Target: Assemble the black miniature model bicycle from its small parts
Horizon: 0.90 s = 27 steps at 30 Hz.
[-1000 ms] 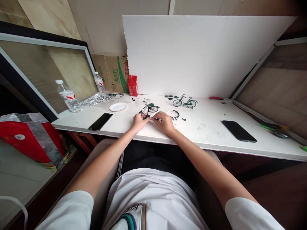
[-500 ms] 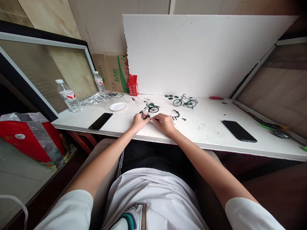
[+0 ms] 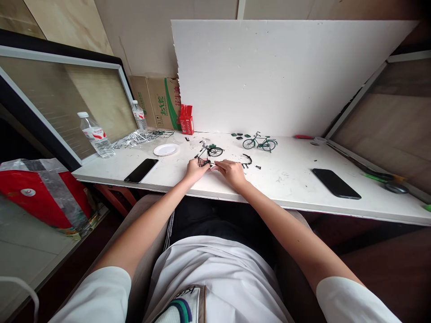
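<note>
A small black and green model bicycle (image 3: 215, 152) is at the near middle of the white table (image 3: 279, 188). My left hand (image 3: 195, 170) is closed on its near end, fingers round the dark wheel and frame. My right hand (image 3: 231, 171) is pinched close beside it, fingertips on a thin dark piece that points toward the bicycle; its exact kind is too small to make out. Loose black parts (image 3: 247, 159) lie just beyond my right hand. A second, green model bicycle (image 3: 260, 142) stands upright farther back to the right.
A black phone (image 3: 141, 170) and a white plate (image 3: 166, 150) lie to the left, near water bottles (image 3: 98, 135) and part frames in plastic (image 3: 138, 138). Another phone (image 3: 336, 183) is at the right. A red box (image 3: 186, 120) and white board (image 3: 286, 76) stand behind.
The model bicycle has tilted slightly in my left hand. My right fingers have shifted a little with the thin dark piece, staying close to it.
</note>
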### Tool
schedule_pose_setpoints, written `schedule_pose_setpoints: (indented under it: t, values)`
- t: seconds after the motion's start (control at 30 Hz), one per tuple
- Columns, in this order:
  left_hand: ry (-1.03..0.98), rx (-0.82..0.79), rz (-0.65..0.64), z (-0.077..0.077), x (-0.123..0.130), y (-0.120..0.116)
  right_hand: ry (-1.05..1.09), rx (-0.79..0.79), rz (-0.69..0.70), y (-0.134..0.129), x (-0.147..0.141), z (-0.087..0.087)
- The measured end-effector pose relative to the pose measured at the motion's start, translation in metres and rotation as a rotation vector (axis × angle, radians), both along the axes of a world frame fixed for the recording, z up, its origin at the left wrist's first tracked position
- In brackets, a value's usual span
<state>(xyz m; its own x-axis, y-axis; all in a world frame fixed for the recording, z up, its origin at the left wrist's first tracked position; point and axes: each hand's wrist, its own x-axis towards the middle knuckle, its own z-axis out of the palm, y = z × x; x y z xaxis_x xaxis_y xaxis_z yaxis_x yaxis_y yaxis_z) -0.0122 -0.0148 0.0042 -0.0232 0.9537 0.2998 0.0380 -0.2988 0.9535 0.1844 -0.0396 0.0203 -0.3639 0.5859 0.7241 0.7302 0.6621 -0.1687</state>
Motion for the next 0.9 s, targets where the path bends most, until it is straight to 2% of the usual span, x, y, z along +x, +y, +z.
schedule_pose_setpoints:
  t: [0.13, 0.33, 0.53, 0.7, 0.9]
  values:
    - [-0.052, -0.018, 0.025, -0.003, 0.0, 0.003, -0.107, -0.001, 0.05, 0.002, -0.002, 0.0]
    - [-0.089, -0.031, 0.059, -0.003, 0.001, 0.005, -0.236, -0.032, 0.036, -0.001, -0.004, 0.004]
    - [-0.075, -0.039, 0.026, 0.0, 0.001, 0.003, -0.201, -0.043, 0.018, -0.002, -0.002, 0.0]
    - [-0.168, -0.046, -0.008, 0.001, 0.001, 0.003, -0.172, -0.054, -0.061, -0.002, -0.003, 0.0]
    - [-0.235, -0.04, -0.038, 0.002, 0.001, 0.002, -0.22, -0.113, -0.154, -0.009, -0.005, 0.008]
